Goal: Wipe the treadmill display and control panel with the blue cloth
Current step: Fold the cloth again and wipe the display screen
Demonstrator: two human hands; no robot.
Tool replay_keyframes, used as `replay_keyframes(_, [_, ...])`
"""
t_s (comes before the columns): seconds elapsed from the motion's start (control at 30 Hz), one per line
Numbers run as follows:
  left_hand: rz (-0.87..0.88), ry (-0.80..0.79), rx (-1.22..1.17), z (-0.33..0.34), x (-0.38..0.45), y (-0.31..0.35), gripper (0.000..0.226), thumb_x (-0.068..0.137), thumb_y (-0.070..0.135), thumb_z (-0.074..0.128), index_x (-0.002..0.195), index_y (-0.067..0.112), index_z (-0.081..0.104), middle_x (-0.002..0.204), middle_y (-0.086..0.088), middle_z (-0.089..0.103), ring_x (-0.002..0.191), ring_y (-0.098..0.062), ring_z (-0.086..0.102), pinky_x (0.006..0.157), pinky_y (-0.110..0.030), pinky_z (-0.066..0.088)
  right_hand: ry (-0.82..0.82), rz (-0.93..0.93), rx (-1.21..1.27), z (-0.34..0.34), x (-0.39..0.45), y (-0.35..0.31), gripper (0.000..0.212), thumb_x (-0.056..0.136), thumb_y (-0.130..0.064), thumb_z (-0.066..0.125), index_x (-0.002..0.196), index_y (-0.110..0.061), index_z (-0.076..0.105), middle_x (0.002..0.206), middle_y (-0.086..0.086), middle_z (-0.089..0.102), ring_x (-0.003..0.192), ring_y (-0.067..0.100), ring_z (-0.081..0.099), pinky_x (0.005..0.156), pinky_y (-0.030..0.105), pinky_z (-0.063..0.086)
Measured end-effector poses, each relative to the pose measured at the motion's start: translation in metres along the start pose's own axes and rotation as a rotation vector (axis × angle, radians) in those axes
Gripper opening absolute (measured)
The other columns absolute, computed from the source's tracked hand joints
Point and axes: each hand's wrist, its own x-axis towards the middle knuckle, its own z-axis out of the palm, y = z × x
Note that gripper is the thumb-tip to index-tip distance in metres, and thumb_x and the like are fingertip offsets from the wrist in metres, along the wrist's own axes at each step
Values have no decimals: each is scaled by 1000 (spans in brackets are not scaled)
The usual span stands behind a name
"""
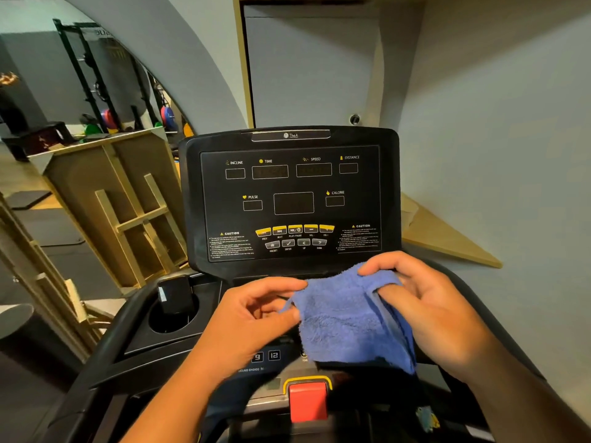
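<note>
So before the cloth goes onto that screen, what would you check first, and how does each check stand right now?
1. Blue cloth in hand: ok, both hands hold it.
2. Right hand grip: ok, fingers curled round the cloth's edge.
3. Left hand grip: ok, pinching the cloth's left edge.
4. Display unobstructed: ok.
5. Readouts dark: ok.
6. Cloth touching the display: not ok, held below it.

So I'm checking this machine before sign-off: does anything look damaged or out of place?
No damage shows on the display. One oddity: a black device stands tilted in the left cup holder. Both hands hold the blue cloth.
</note>
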Motion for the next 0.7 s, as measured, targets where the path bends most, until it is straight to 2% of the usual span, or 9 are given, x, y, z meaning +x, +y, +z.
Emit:
replay_keyframes(0.07, [35,16,53,0,2,-4,39,83,-5,79,100,31,83,98,-13,77,80,-15,71,82,-26,61,12,-4,-6,-1,2,3,41,96,2,53,93,-34,71,87,-6,72,80,10,69,66,19,50])
replay_keyframes(0.13, [116,26,113,0,3,-8,32,83,4,82,97,32,82,99,-12,75,87,-20,72,85,-28,60,27,-21,52,-1,4,4,37,94,3,57,88,-30,72,85,-5,72,78,8,68,66,17,50])
replay_keyframes(0.2, [227,21,157,0,4,-9,16,83,20,80,97,28,81,103,-3,72,96,-22,70,85,-24,57,50,-84,66,-1,7,6,33,92,4,61,83,-26,73,95,-6,73,89,7,70,73,14,51])
replay_keyframes(0.27, [277,27,152,-2,6,-9,15,84,28,73,96,23,80,108,1,71,106,-20,68,88,-19,54,61,-160,45,-4,8,7,35,89,8,64,80,-24,74,106,-5,72,105,12,69,84,15,51])
replay_keyframes(0.37, [289,-6,-8,-5,7,1,14,86,26,72,90,13,76,117,-5,72,114,-24,69,93,-24,54,1,-241,24,-8,8,-3,26,83,2,72,80,-23,75,103,2,71,104,22,68,87,22,53])
replay_keyframes(0.43, [171,-25,-299,-4,9,16,12,78,25,79,82,15,74,120,-7,73,112,-26,72,87,-31,59,-2,-221,190,-7,15,-7,14,75,-8,79,79,-21,76,93,6,73,90,23,70,80,25,56])
replay_keyframes(0.53, [-109,1,-642,3,23,34,10,82,22,70,89,15,71,104,-10,76,88,-24,74,71,-31,62,128,72,572,2,37,8,8,81,-11,68,82,-13,76,86,15,73,81,26,69,77,37,56])
replay_keyframes(0.63, [-350,95,-593,8,39,28,16,100,23,55,101,14,68,91,-9,69,70,-17,65,67,-30,56,150,231,567,13,44,24,14,83,-14,68,90,-3,72,93,20,72,83,27,70,79,39,52])
replay_keyframes(0.7, [-418,159,-485,8,42,15,25,105,29,51,90,15,65,77,-6,60,60,-14,54,59,-28,46,163,268,506,15,42,34,15,91,-15,65,97,-4,73,101,21,74,95,30,72,89,45,52])
